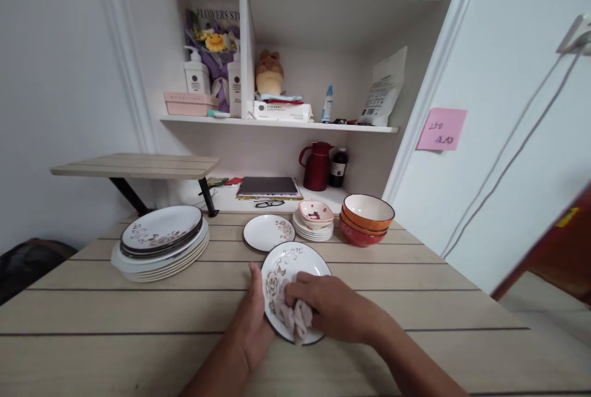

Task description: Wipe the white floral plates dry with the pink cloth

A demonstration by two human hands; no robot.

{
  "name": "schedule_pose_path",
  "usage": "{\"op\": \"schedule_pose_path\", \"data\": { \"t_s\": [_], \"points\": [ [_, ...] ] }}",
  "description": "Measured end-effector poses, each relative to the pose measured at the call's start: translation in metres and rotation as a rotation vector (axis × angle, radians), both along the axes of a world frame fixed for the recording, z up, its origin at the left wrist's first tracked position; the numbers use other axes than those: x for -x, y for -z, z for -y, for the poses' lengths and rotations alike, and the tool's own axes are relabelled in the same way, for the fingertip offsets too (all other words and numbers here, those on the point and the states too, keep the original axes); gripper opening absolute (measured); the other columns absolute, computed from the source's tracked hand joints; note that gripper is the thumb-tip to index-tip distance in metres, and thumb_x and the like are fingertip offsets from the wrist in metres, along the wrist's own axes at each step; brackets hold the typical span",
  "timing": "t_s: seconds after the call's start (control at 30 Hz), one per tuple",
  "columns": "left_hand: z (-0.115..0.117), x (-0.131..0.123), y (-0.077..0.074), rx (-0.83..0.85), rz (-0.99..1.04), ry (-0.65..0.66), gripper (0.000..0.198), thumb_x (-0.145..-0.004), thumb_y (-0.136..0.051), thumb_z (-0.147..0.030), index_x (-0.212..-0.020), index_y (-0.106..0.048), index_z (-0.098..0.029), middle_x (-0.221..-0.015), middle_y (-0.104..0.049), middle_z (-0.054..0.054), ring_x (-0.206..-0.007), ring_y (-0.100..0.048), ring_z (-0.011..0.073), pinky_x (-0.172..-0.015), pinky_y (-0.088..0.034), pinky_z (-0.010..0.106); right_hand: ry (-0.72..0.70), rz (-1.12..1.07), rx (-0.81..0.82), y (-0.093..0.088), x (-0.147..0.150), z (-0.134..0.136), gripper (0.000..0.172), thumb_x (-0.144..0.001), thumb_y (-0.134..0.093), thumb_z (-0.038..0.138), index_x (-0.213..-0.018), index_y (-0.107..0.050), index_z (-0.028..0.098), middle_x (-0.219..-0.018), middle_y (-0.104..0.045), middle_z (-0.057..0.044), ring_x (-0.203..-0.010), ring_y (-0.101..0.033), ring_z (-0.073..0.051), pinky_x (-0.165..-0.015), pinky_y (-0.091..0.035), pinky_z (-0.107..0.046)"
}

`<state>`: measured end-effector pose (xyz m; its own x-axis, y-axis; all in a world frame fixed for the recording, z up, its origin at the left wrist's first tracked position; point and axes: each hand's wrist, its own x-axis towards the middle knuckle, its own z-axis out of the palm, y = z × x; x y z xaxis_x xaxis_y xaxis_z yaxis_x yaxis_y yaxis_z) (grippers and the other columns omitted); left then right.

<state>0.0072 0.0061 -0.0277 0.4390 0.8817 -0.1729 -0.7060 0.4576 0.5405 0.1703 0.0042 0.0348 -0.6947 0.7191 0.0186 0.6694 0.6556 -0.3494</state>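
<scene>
A white plate (300, 256) with a dark rim and brown flower pattern is tilted up over the table in front of me. My left hand (253, 317) holds it by its left edge, thumb up along the rim and the other fingers hidden beneath. Bunched in my right hand (335, 308) is a pale cloth (295, 320), pressed against the lower part of the plate's face. Just behind lies a similar flowered plate (264, 232), flat on the table.
To the left stands a stack of plates (161, 261), near a small raised shelf (138, 165). Small dishes (314, 231) and stacked bowls (367, 218) sit at the back right. Behind them are glasses (269, 204), a laptop (268, 186) and a red jug (316, 166).
</scene>
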Motion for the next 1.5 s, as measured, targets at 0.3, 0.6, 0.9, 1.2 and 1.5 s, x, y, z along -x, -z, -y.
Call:
{"op": "schedule_pose_path", "data": {
  "t_s": [0.3,0.6,0.9,1.2,1.5],
  "points": [
    [0.001,-0.009,-0.012,0.019,0.051,-0.007,0.074,-0.080,-0.045,-0.067,-0.138,-0.047,-0.019,-0.122,-0.066,0.016,-0.115,-0.060,0.0291,-0.102,-0.040,0.044,0.401,-0.110,-0.194,0.016,0.012,-0.031,0.044,-0.085,-0.048,0.022,-0.127,-0.052,0.031,-0.114,-0.057,-0.005,-0.097,-0.058,-0.021,-0.072,-0.039,-0.026],
    [0.006,-0.003,-0.015,0.079,-0.143,-0.077,0.064,-0.082,-0.060,-0.047,-0.138,-0.046,-0.020,-0.122,-0.067,0.015,-0.114,-0.061,0.0311,-0.099,-0.042,0.048,0.434,0.172,-0.096,0.005,-0.045,-0.034,0.039,-0.072,-0.056,0.020,-0.110,-0.062,0.027,-0.099,-0.065,-0.005,-0.085,-0.061,-0.021,-0.061,-0.029,-0.025],
    [0.004,-0.005,-0.016,0.110,-0.015,-0.066,0.063,-0.085,-0.055,-0.048,-0.138,-0.047,-0.016,-0.118,-0.068,0.017,-0.108,-0.064,0.0303,-0.098,-0.043,0.045,0.149,0.110,-0.043,-0.001,-0.004,0.001,0.018,-0.066,-0.061,0.024,-0.083,-0.064,0.026,-0.087,-0.070,0.000,-0.078,-0.062,-0.021,-0.057,-0.026,-0.026],
    [-0.001,-0.009,-0.002,0.040,-0.059,-0.221,0.051,-0.077,-0.069,-0.035,-0.124,-0.058,-0.018,-0.110,-0.071,0.015,-0.103,-0.065,0.0304,-0.093,-0.045,0.044,0.493,0.008,-0.158,0.025,0.005,-0.033,0.035,-0.085,-0.046,0.026,-0.118,-0.056,0.025,-0.110,-0.068,-0.007,-0.091,-0.063,-0.023,-0.063,-0.032,-0.027],
    [-0.003,-0.008,0.004,0.000,-0.083,-0.244,0.023,-0.074,-0.069,-0.020,-0.096,-0.069,-0.016,-0.096,-0.075,0.015,-0.105,-0.065,0.0309,-0.092,-0.045,0.041,0.356,0.133,-0.008,0.015,-0.041,-0.032,0.023,-0.071,-0.053,0.019,-0.088,-0.067,0.027,-0.085,-0.072,-0.003,-0.076,-0.064,-0.024,-0.061,-0.032,-0.028]
  ]
}}
